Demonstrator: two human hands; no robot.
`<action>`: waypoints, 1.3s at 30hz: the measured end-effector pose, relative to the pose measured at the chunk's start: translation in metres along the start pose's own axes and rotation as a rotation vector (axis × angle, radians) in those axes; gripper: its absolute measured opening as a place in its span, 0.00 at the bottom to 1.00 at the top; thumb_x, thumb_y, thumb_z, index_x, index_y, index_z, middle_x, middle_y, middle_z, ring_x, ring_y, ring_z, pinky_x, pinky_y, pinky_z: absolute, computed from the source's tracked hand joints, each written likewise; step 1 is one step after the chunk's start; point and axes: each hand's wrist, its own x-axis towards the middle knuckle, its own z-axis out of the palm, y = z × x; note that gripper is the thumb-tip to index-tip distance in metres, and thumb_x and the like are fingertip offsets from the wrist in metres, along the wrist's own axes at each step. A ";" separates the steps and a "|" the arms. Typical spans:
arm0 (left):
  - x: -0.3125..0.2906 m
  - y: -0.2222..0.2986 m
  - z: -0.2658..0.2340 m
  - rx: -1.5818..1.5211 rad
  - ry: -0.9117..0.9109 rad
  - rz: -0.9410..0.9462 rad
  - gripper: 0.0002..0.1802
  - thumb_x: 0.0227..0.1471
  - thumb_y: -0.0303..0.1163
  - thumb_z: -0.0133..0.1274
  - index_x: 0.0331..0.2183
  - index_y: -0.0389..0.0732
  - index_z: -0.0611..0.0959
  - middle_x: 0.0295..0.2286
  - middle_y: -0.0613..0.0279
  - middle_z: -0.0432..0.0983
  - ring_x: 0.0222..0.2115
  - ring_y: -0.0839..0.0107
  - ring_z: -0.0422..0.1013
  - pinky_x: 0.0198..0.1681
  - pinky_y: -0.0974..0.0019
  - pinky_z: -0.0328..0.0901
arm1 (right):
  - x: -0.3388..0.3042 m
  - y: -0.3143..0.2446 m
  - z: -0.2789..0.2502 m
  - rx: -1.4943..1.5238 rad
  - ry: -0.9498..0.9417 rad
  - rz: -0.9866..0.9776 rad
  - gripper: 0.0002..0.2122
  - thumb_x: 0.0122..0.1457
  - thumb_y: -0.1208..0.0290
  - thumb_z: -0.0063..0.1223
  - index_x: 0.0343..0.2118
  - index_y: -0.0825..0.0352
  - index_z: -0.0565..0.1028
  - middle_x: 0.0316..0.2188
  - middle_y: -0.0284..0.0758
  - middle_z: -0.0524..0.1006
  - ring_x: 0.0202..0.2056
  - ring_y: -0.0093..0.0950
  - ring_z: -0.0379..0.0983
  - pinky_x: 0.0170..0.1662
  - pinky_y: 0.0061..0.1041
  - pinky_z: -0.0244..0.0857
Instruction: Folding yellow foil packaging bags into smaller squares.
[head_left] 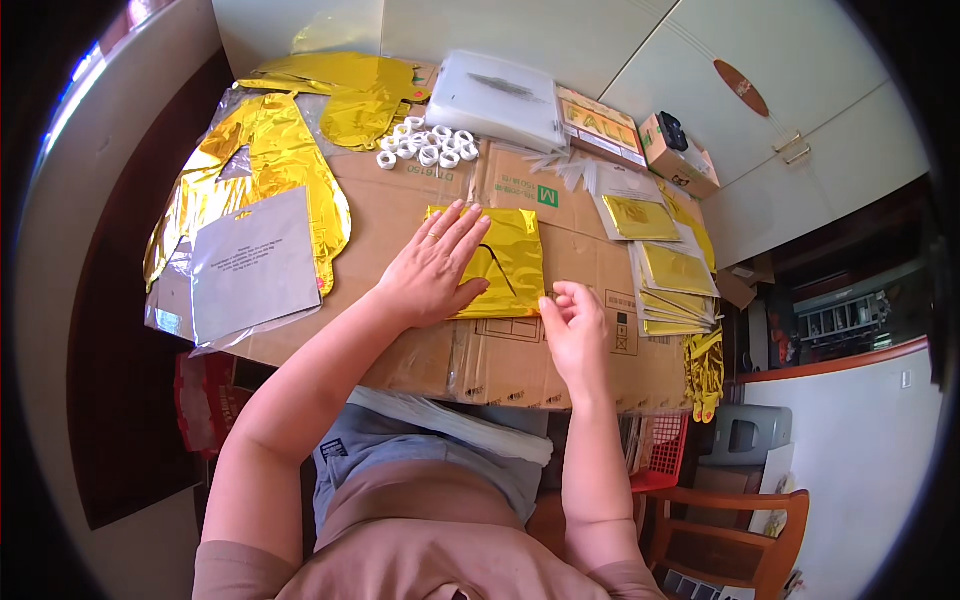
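A folded gold foil balloon [515,262] lies flat on the cardboard in front of me, a square with a thin dark line across it. My left hand [430,262] rests on its left part, palm down with the fingers stretched out. At the square's lower right corner is my right hand [578,325], its fingers curled and the thumb and forefinger closed on the foil edge. Left of them, unfolded gold foil balloons [285,150] are spread out. A grey printed sheet in a see-through bag [255,265] lies over part of them.
White ribbon rolls [429,157] cluster at the back, beside a stack of see-through plastic bags [497,97]. Flat boxes [602,128] and a small carton [680,155] stand at the back right. Bagged gold foil packets [678,290] are piled on the right. A wooden chair [735,540] is below right.
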 end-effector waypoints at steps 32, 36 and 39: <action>-0.168 0.087 -0.056 -1.558 -0.240 -1.207 0.23 0.65 0.44 0.50 0.46 0.30 0.78 0.40 0.51 0.80 0.39 0.65 0.78 0.44 0.63 0.74 | -0.067 0.005 -0.020 -0.261 -0.372 -0.781 0.24 0.49 0.61 0.67 0.49 0.63 0.76 0.57 0.42 0.72 0.61 0.44 0.65 0.64 0.47 0.56; -0.158 0.086 -0.057 -1.638 -0.168 -1.218 0.22 0.65 0.44 0.50 0.44 0.32 0.80 0.38 0.53 0.81 0.37 0.68 0.78 0.41 0.66 0.73 | -0.076 0.003 -0.014 -0.299 -0.341 -0.825 0.26 0.47 0.59 0.69 0.49 0.65 0.75 0.56 0.44 0.72 0.59 0.45 0.65 0.64 0.47 0.56; -0.152 0.090 -0.056 -1.654 -0.136 -1.211 0.20 0.65 0.43 0.50 0.42 0.33 0.80 0.36 0.52 0.82 0.34 0.68 0.79 0.40 0.66 0.73 | -0.081 0.005 -0.012 -0.302 -0.290 -0.851 0.27 0.46 0.60 0.70 0.49 0.65 0.75 0.52 0.44 0.73 0.57 0.43 0.67 0.63 0.49 0.56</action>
